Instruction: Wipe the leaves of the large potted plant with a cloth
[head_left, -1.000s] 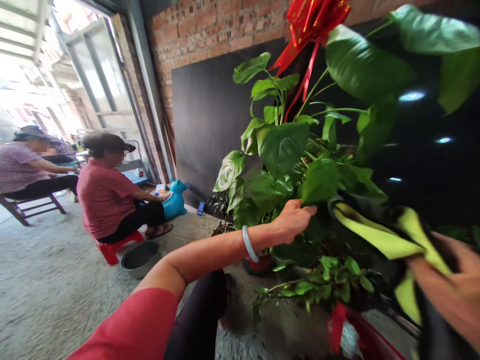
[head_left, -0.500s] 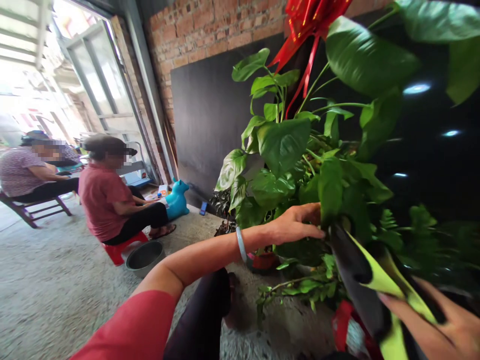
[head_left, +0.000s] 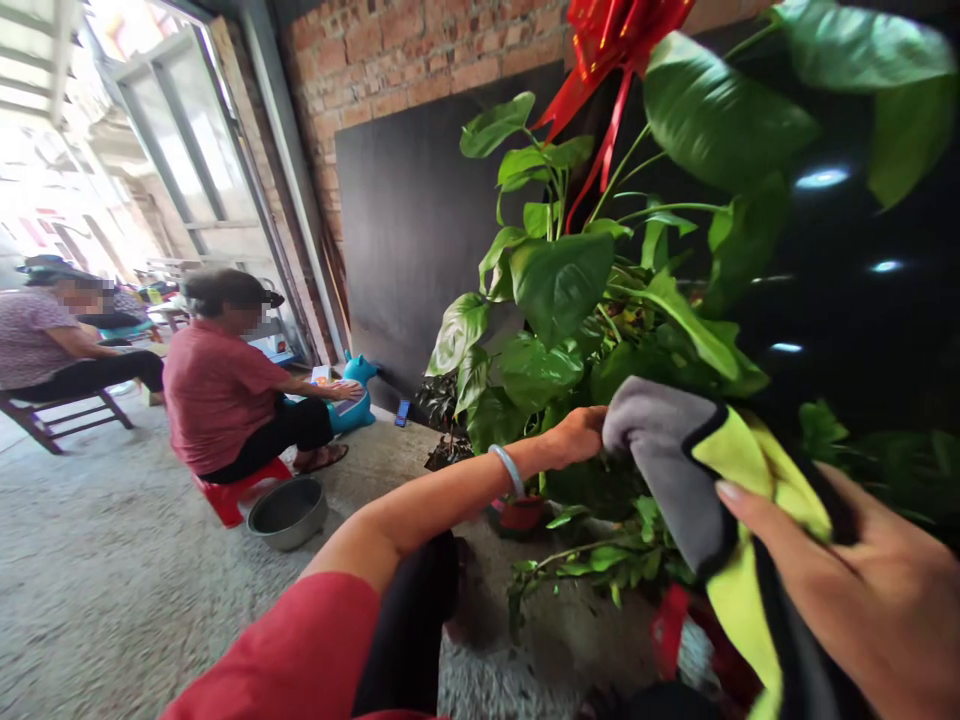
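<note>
A grey and yellow-green cloth (head_left: 667, 450) with black edging is bunched in my right hand (head_left: 862, 580), its thumb pressing on the yellow side. The cloth's grey end reaches up to the fingers of my left hand (head_left: 574, 438), which are closed, a bracelet on the wrist. What those fingers pinch, a stem or the cloth's edge, is hidden. Both hands are in front of a leafy green potted plant (head_left: 562, 280) with large glossy leaves. Drooping small-leaved stems (head_left: 600, 560) lie below the left hand.
A red ribbon bow (head_left: 622, 50) hangs over the plant. Left of me, a person in a red shirt (head_left: 225, 390) sits on a red stool (head_left: 225, 500) beside a grey basin (head_left: 287, 515). A blue animal toy (head_left: 356, 400) and a dark panel (head_left: 420, 220) stand behind.
The cloth has risen leftward to my left hand, which has drawn back slightly left. A leaf that hung by its fingers has swung up and right. The seated person's hand now touches the blue toy.
</note>
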